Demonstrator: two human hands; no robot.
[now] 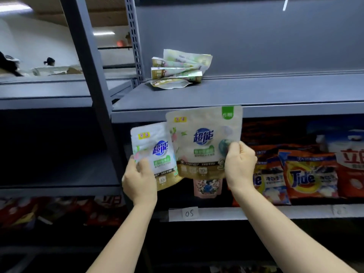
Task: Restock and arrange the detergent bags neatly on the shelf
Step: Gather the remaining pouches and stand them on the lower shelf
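**Op:** Hands first. My left hand (pixel 140 179) grips a white detergent pouch (pixel 155 154) by its lower left edge, thumb curled over the front, fingers behind. My right hand (pixel 239 166) pinches a larger cream pouch (pixel 202 142) at its right edge, thumb on the printed globe, the other fingers curled behind.

**Desk:** Where do the two pouches sit against the rack?

**Op:** Both are in the air in front of the grey shelf (pixel 275 91), upright and facing me. The cream pouch overlaps the right side of the white one, and its top corner with the green tag covers part of the shelf's front lip. Neither touches the shelf board, as far as I can tell.

**Desk:** Anything already up there?

**Op:** A small heap of matching pouches (pixel 177 69) at the back left of the board, near the perforated upright (pixel 135 38). They lie flat and fanned on one another (edges toward me, not standing), one of them propped against the back panel.

**Desk:** And below?

**Op:** On the lower shelf, orange Tide bags (pixel 307 176) stand to the right of my right wrist, and a pink floral pouch (pixel 207 188) shows under the cream pouch. A paper label reading 05 (pixel 189 213) is stuck on that shelf's front edge.
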